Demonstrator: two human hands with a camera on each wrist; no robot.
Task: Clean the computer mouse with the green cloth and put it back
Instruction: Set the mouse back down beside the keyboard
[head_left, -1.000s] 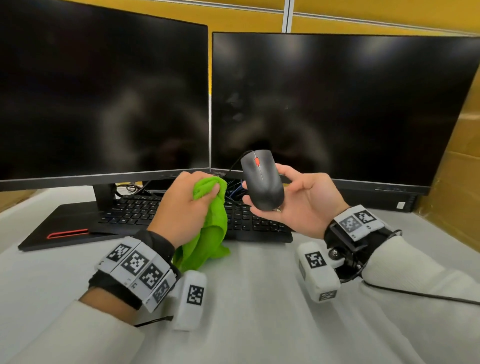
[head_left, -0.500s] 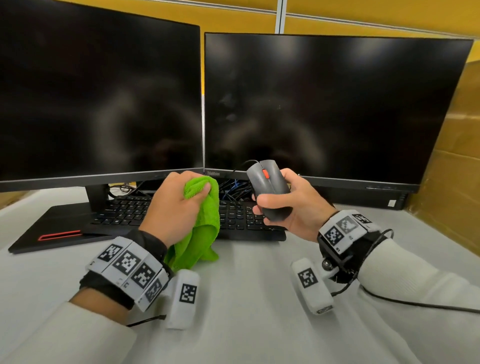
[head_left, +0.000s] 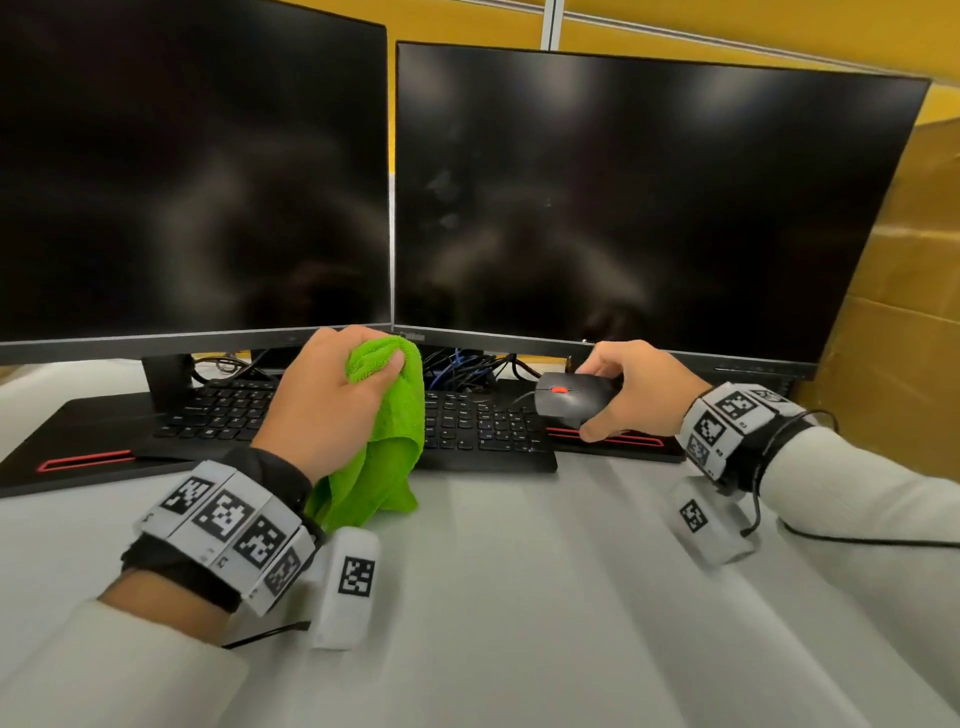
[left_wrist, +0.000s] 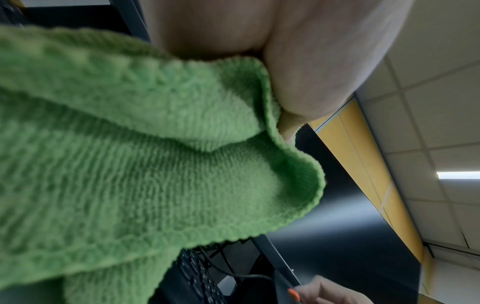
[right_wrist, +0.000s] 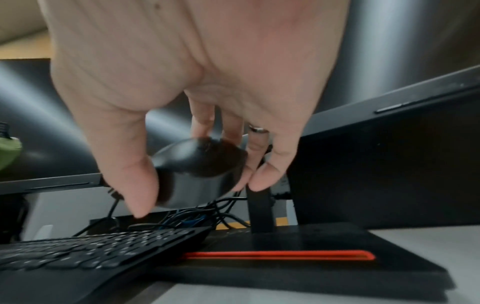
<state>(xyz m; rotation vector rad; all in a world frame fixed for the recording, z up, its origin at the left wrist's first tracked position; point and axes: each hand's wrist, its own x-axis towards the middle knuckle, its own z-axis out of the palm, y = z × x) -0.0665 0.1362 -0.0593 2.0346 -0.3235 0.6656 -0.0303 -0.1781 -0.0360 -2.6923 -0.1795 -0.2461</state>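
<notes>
A black wired mouse (head_left: 571, 397) with a red scroll wheel hangs a little above the right monitor's black base (head_left: 618, 447), right of the keyboard. My right hand (head_left: 631, 387) grips the mouse from above, thumb on its near side; in the right wrist view the mouse (right_wrist: 197, 170) sits between thumb and fingers, clear of the base (right_wrist: 324, 265). My left hand (head_left: 332, 400) holds the bunched green cloth (head_left: 387, 431) over the keyboard's middle, and the cloth's lower end hangs down to the table. The cloth (left_wrist: 135, 164) fills the left wrist view.
Two dark monitors (head_left: 644, 208) stand side by side at the back. A black keyboard (head_left: 483, 431) lies under them, with tangled cables (head_left: 462, 364) behind it. The grey table (head_left: 519, 597) stretches toward me. A yellow wall rises on the right.
My right hand has carried the mouse right and down, from in front of the cloth to just over the right monitor's base. The left hand and cloth have stayed over the keyboard.
</notes>
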